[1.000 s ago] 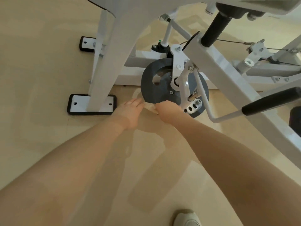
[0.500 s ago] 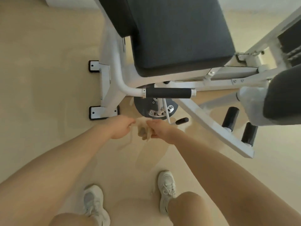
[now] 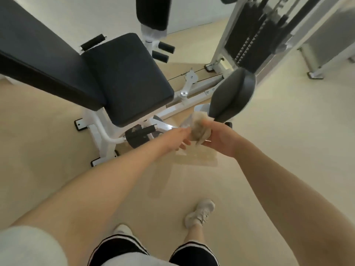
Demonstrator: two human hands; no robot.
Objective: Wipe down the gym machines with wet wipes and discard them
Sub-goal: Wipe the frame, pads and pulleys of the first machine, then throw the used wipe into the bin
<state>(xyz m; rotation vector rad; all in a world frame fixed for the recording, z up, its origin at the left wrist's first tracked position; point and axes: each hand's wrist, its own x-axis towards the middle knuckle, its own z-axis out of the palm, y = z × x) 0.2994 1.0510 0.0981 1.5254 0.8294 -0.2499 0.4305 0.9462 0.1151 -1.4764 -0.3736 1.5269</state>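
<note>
Now my left hand (image 3: 177, 138) reaches in, fingers blurred so I cannot tell their grip, touching the crumpled wet wipe (image 3: 199, 129) that my right hand (image 3: 219, 140) clutches, fingers curled round it, above the floor (image 3: 278, 131) beside the machine's seat pad (image 3: 130, 77).

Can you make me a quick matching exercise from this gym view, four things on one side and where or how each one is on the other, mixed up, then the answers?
Things:
1. wipe
2. seat pad
3. weight stack
4. shoe

Places or states:
A. upper right, inside a white frame
B. crumpled between both hands
C. on the floor, lower middle
D. dark cushion, left of the hands

Pairs: 1-B, 2-D, 3-A, 4-C
</note>
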